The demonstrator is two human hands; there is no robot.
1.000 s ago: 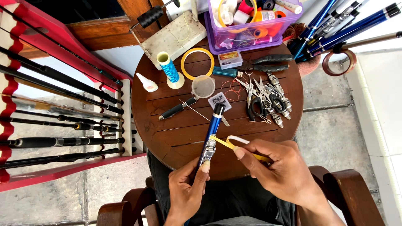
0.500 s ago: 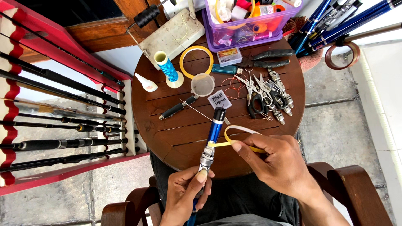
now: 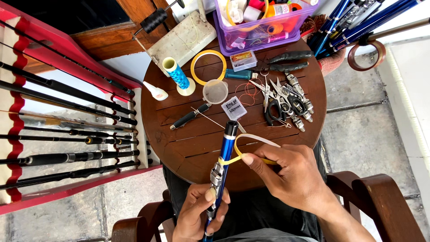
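Note:
My left hand (image 3: 199, 210) grips a blue fishing rod section (image 3: 225, 150) near its lower end, thumb pressed on a silver metal guide (image 3: 217, 174) fixed against the rod. The rod points away from me over the round wooden table (image 3: 188, 143). My right hand (image 3: 291, 177) pinches a strip of yellowish tape (image 3: 251, 138), which loops up and wraps around the rod just above the guide.
On the table stand a blue thread spool (image 3: 178, 76), a yellow tape ring (image 3: 208, 67), a clear cup (image 3: 215, 91), scissors and pliers (image 3: 282, 101), and a purple bin (image 3: 264, 22). A red rack of dark rods (image 3: 67, 134) is at left. Chair arms (image 3: 380, 197) flank me.
The rod has shifted slightly toward me and to the right. The tape loop has tightened around the rod above the guide, with my right hand staying close beside it.

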